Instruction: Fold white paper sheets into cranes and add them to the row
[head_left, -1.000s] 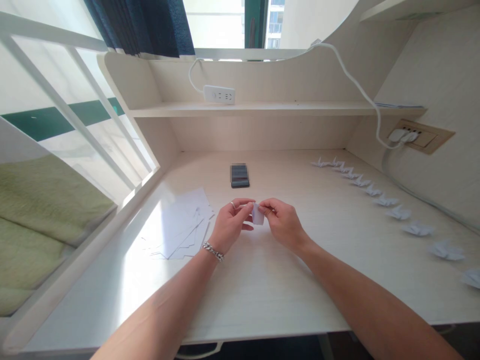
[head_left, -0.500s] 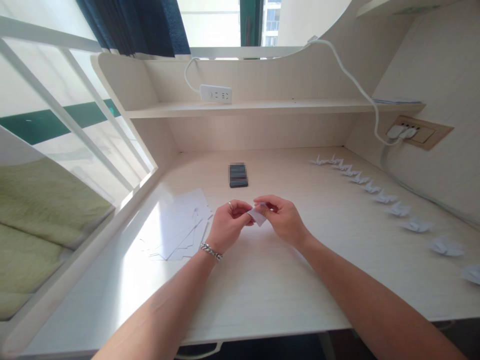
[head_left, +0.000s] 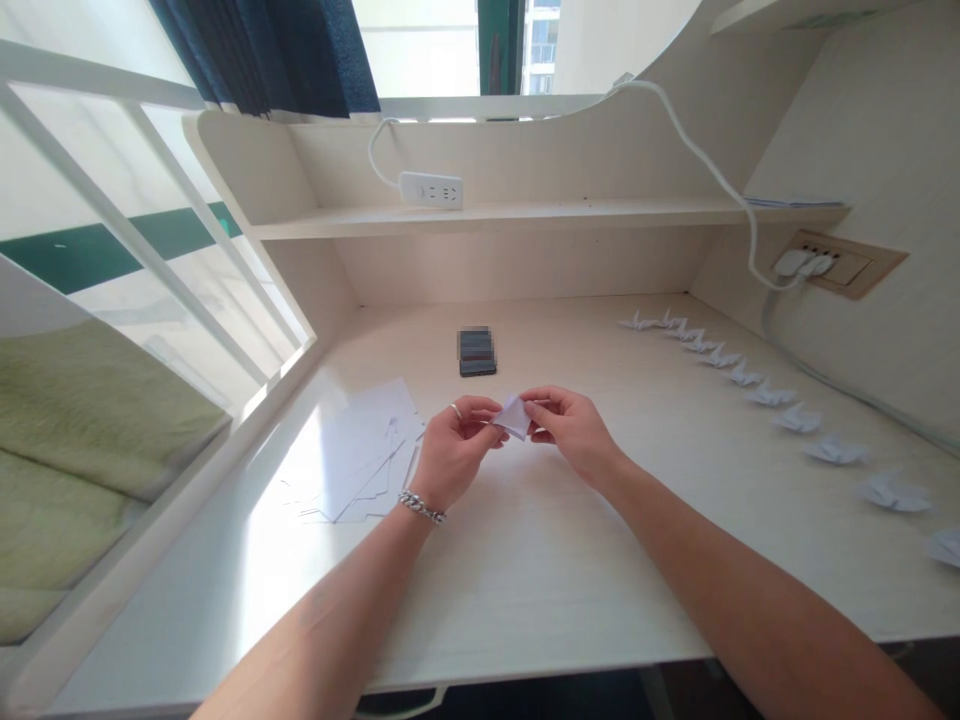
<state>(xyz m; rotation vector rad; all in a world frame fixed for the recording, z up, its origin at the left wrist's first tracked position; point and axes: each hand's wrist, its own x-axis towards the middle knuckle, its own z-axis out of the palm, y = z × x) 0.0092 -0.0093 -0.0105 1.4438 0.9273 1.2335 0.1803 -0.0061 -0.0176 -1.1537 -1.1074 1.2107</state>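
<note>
A small folded piece of white paper [head_left: 514, 416] is held just above the desk between both hands. My left hand [head_left: 457, 445] pinches its left corner between thumb and fingers; a ring and a chain bracelet are on that hand and wrist. On the opposite side, my right hand [head_left: 571, 430] grips the right edge with thumb and forefinger. Left of my hands lies a loose stack of white paper sheets [head_left: 367, 440]. Beyond them a dark phone [head_left: 478, 352] rests flat, its screen blurred.
Several white paper cranes [head_left: 796, 418] form a curved row along the right of the desk [head_left: 540, 580]. A power strip [head_left: 431, 189] stands on the shelf [head_left: 525, 214]. A white cable [head_left: 705, 155] hangs to the wall socket [head_left: 851, 268]. White bars [head_left: 172, 240] flank the left.
The folded paper has turned and now shows a pointed peak upward. My right fingers have shifted from over its top to its right edge. My left hand has barely moved.
</note>
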